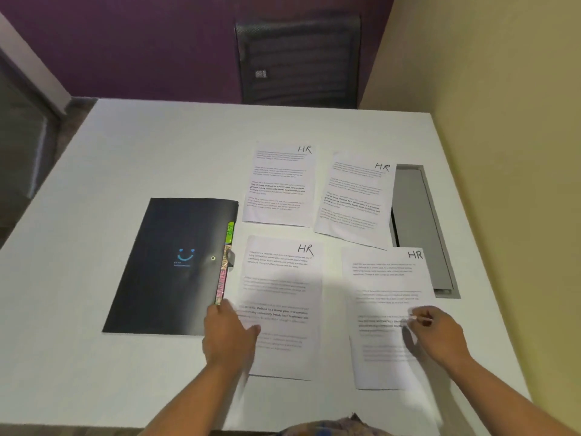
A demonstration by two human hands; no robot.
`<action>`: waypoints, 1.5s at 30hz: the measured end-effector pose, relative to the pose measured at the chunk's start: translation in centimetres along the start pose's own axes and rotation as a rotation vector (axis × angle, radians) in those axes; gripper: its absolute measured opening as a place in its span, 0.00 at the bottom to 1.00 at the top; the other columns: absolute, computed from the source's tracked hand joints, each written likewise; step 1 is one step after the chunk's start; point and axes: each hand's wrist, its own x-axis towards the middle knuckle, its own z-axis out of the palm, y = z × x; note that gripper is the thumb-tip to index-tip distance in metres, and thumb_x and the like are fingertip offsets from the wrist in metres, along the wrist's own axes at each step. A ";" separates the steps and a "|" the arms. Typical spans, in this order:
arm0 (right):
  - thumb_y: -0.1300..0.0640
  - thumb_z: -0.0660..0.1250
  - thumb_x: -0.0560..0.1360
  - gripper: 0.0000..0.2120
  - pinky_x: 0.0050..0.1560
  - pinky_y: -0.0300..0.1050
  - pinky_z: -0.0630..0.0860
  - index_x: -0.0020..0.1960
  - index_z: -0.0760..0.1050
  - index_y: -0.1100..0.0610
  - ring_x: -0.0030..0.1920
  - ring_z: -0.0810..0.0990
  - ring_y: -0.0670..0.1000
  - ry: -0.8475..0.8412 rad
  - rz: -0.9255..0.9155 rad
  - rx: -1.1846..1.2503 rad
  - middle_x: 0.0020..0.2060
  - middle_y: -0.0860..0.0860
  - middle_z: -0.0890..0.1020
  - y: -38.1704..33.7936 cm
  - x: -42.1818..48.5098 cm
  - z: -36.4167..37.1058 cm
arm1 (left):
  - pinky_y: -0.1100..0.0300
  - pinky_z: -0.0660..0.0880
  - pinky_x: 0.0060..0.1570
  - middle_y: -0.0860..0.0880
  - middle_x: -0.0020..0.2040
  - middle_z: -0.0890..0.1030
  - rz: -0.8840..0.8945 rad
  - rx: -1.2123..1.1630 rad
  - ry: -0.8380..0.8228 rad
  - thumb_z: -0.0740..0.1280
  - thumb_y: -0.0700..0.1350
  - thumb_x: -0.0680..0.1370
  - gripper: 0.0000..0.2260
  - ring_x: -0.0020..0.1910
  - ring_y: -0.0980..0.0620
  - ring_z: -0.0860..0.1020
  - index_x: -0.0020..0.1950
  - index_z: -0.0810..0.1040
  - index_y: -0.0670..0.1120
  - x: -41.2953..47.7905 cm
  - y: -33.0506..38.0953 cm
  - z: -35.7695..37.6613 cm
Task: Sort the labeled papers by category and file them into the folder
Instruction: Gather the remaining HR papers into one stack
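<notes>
White printed papers, four of them and each hand-lettered "HR" in its top right corner, lie face up in a loose two-by-two block right of centre on the white table. None of them is in the folder yet. The black plastic folder, a blue smiley on its cover, lies closed at centre left. Its coloured index tabs show along its right edge, just beside the lower-left sheet. The left hand lies over that sheet's left margin, fingers stretched toward the folder's lower tabbed edge and thumb spread across the print; it grips nothing that shows, though blur softens it. The right hand rests on the lower-right sheet with fingers curled and tips on the paper — whether they pinch the sheet or only press it cannot be told. The upper-left sheet and upper-right sheet lie with no hand on them, the latter lapping the edge of a grey recessed tray in the tabletop. All four visible labels match, so the sorting looks settled. What remains, by my reading, is gathering the sheets, opening the folder at the fitting tab and sliding them in.
</notes>
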 end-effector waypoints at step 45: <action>0.65 0.66 0.79 0.07 0.41 0.49 0.83 0.53 0.82 0.60 0.45 0.87 0.61 -0.120 -0.079 0.672 0.44 0.58 0.88 1.2 -2.7 -5.5 | 0.50 0.83 0.47 0.46 0.46 0.87 -0.088 -0.972 -0.144 0.65 0.43 0.81 0.08 0.45 0.46 0.86 0.53 0.84 0.50 -6.0 4.1 -0.6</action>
